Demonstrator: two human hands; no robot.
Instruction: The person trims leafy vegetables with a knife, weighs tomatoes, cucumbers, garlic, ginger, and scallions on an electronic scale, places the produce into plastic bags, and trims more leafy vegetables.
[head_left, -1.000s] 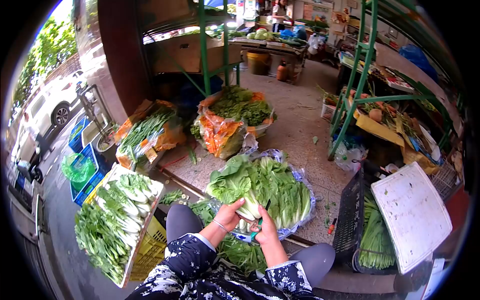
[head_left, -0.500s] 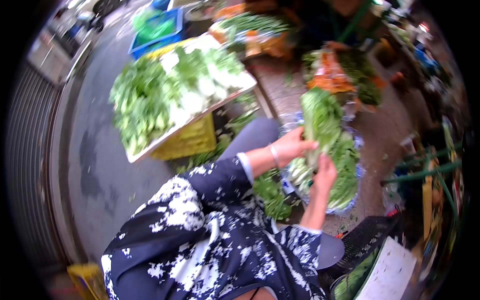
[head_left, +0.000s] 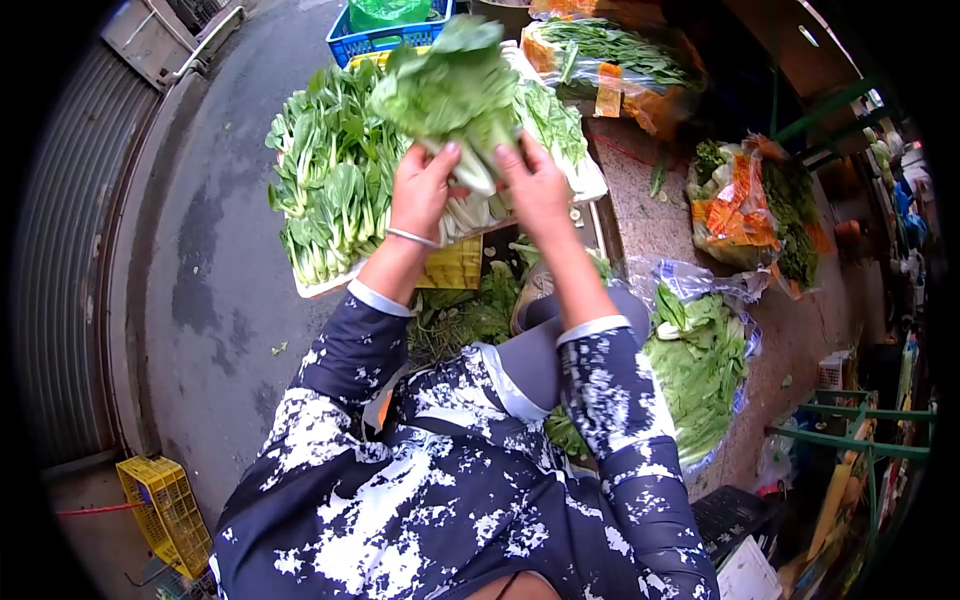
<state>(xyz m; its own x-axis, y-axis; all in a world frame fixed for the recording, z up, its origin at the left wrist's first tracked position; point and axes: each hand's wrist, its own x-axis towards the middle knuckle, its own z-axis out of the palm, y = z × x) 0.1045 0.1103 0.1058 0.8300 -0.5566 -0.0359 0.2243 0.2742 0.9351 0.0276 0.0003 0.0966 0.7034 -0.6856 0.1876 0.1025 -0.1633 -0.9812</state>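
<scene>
Both hands hold one leafy green vegetable [head_left: 445,90] by its pale stem end, above a white tray. My left hand [head_left: 422,190], with a bangle at the wrist, grips its left side. My right hand [head_left: 540,190] grips the right side, fingers closed round the stems. The leaves point away from me and are slightly blurred. Under them the white tray [head_left: 312,289] holds rows of greens [head_left: 335,175] with pale stems; the held vegetable hides part of them. No knife can be made out in either hand.
The tray rests on a yellow crate [head_left: 452,265]. A blue crate [head_left: 392,38] stands beyond. At right lie a plastic-lined heap of leafy greens [head_left: 700,370] and orange bags of greens [head_left: 737,215]. Green metal bars [head_left: 850,440] stand far right, another yellow crate [head_left: 165,512] lower left.
The view has turned left toward the tray. Both hands have carried the vegetable from over the plastic-lined heap to above the tray. The dark blade and green handle seen earlier at my right hand no longer show.
</scene>
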